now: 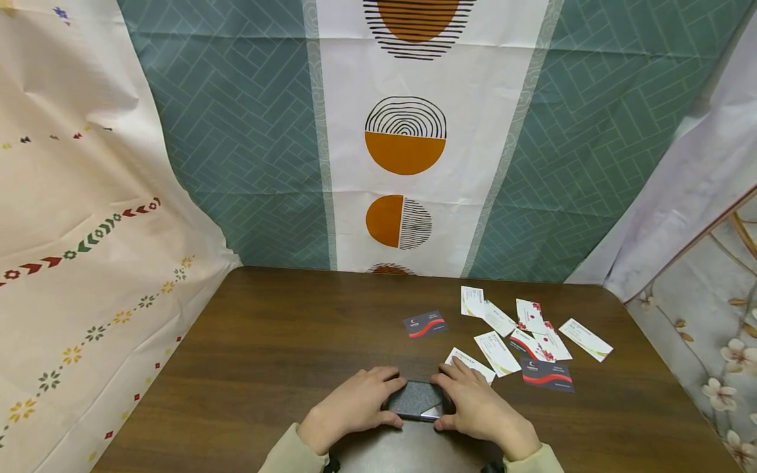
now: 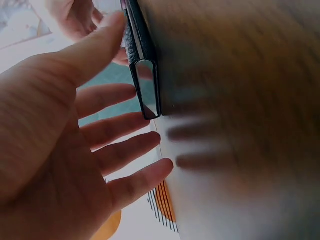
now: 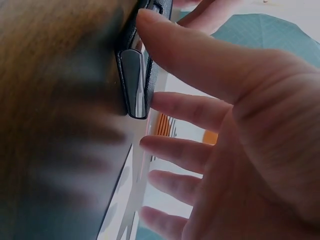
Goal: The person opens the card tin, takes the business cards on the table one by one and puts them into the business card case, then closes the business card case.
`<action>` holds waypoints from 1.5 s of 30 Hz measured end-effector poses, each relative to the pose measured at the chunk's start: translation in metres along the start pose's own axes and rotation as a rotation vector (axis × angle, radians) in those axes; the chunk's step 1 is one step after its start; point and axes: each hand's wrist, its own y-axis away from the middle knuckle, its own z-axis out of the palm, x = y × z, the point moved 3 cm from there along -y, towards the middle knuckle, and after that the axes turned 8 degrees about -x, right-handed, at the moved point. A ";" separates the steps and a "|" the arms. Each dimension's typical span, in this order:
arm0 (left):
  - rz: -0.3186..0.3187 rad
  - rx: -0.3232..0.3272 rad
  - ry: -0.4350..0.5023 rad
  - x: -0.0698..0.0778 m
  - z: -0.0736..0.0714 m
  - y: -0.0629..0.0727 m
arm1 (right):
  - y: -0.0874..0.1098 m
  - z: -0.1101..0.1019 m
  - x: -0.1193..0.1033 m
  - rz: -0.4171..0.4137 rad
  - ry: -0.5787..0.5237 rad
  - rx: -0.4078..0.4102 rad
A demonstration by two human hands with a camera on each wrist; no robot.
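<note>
A grey-topped, black-edged business card case [image 1: 412, 399] with a silvery corner lies flat on the table between both hands. My left hand [image 1: 357, 405] holds its left end, thumb along the near edge and index finger at the far edge. At the other end my right hand [image 1: 476, 404] holds it the same way. In the left wrist view the case's shiny metal end [image 2: 147, 90] shows between thumb and index finger; the other fingers spread loosely past it. The right wrist view shows the opposite metal end [image 3: 132, 82], with the thumb over the near side.
Several business cards lie scattered to the right, among them a dark card [image 1: 547, 375] with a red stripe and a white card [image 1: 585, 339] farthest right. One white card [image 1: 470, 363] is partly under the right fingers. Another dark card [image 1: 425, 324] lies beyond the case. Patterned cloths hang around the brown table [image 1: 266, 341].
</note>
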 end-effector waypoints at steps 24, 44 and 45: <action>0.005 0.011 -0.005 0.002 0.001 0.001 | -0.005 0.000 -0.004 -0.007 0.001 0.041; 0.063 0.008 -0.037 0.006 -0.006 0.001 | -0.004 0.001 -0.001 0.025 -0.060 0.050; 0.064 -0.002 -0.032 0.006 -0.006 0.001 | -0.004 0.001 -0.001 0.026 -0.062 0.050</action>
